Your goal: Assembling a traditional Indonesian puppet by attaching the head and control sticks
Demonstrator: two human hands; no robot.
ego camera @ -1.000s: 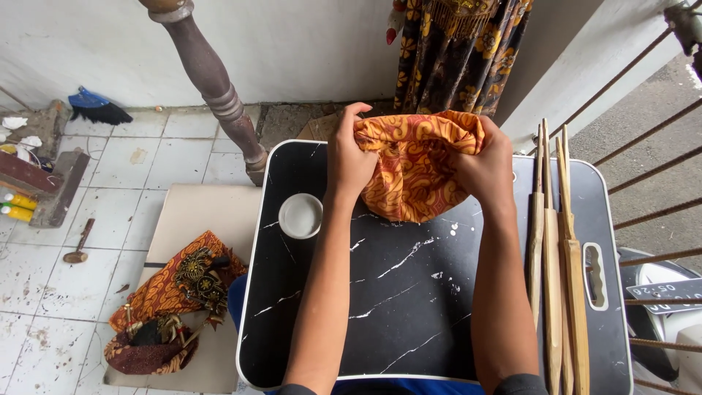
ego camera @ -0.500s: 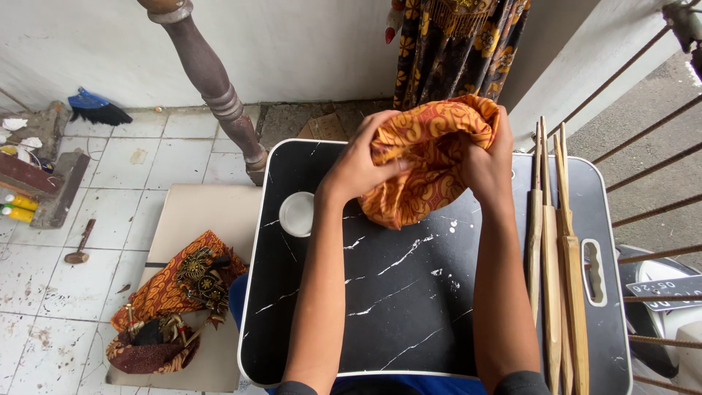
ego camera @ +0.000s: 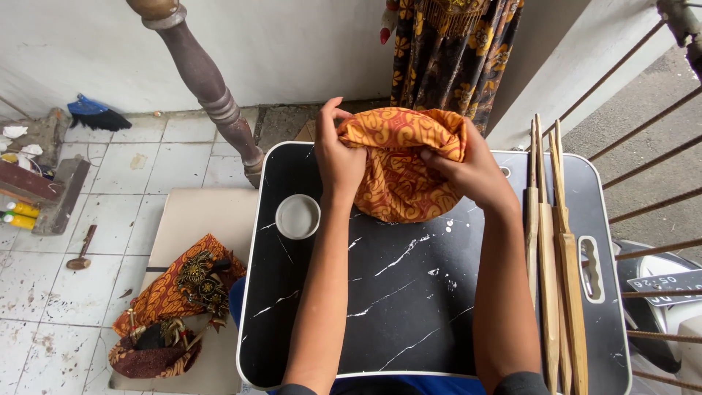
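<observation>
1. Black marble-patterned folding table (ego camera: 409, 307) is being used as the work surface.
2. Orange patterned batik cloth (ego camera: 398, 172) is being held bunched over the table's far edge.
3. Cloth is being gripped by left hand (ego camera: 338, 157) and right hand (ego camera: 472, 172).
4. Small round white cup (ego camera: 297, 216) is being left beside the left hand.

Soft, even daylight and a sharp picture

Bright, diffuse daylight fills the scene, and the shadows are faint. The glossy black tabletop (ego camera: 409, 307) carries a dull sheen but no hard glare. Focus holds from the tabletop out to the floor tiles (ego camera: 88, 205) left of it. Straight lines bend slightly toward the frame's edges
</observation>
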